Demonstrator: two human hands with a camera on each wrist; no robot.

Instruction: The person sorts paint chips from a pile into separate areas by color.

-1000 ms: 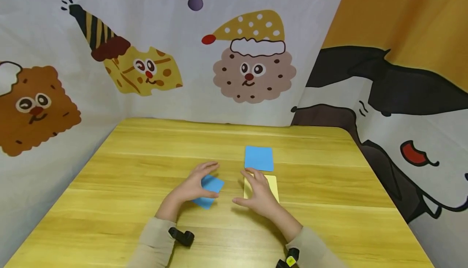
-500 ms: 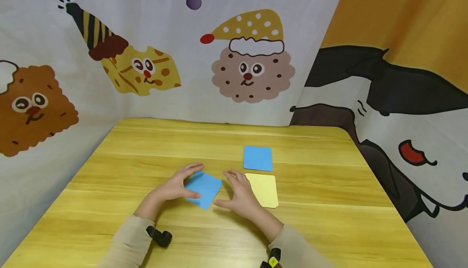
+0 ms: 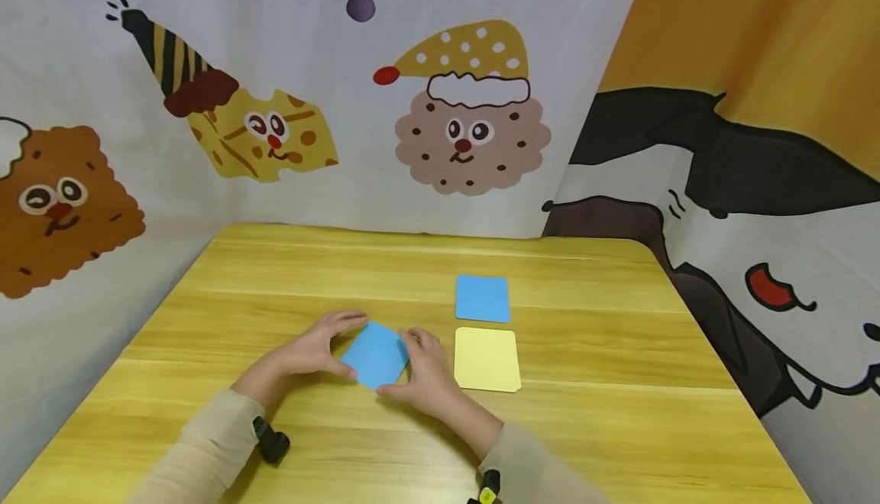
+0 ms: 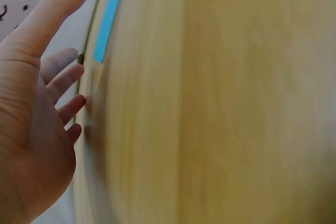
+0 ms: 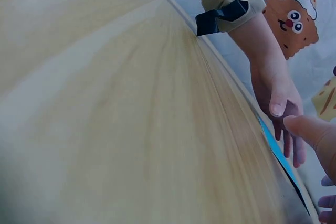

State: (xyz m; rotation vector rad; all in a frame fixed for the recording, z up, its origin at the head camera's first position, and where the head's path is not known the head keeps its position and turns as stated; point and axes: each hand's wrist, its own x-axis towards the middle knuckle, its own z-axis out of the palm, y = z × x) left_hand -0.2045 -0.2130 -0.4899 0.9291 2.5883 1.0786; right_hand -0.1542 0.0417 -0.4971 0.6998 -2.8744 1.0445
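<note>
A blue square card (image 3: pixel 374 355) lies turned at an angle on the wooden table, between both hands. My left hand (image 3: pixel 309 351) is at its left side, thumb tip at the lower left edge and fingers stretched toward the top corner. From the right, my right hand (image 3: pixel 431 378) reaches round it, thumb at the bottom corner and fingertips at the right corner. The left wrist view shows the left fingers loosely extended beside the card's thin blue edge (image 4: pixel 111 17). In the right wrist view the right thumb (image 5: pixel 310 129) points straight toward the left hand.
A second blue card (image 3: pixel 483 298) lies farther back to the right. In front of it is a yellow square card (image 3: pixel 486 359), with another layer showing at one corner. The wooden table (image 3: pixel 619 382) meets a cartoon-printed cloth (image 3: pixel 289 206) at its back edge.
Both hands have moved left, and the right hand has left the yellow card, uncovering it. The left hand has drawn off the nearer blue card, which has shifted slightly left and turned a little.
</note>
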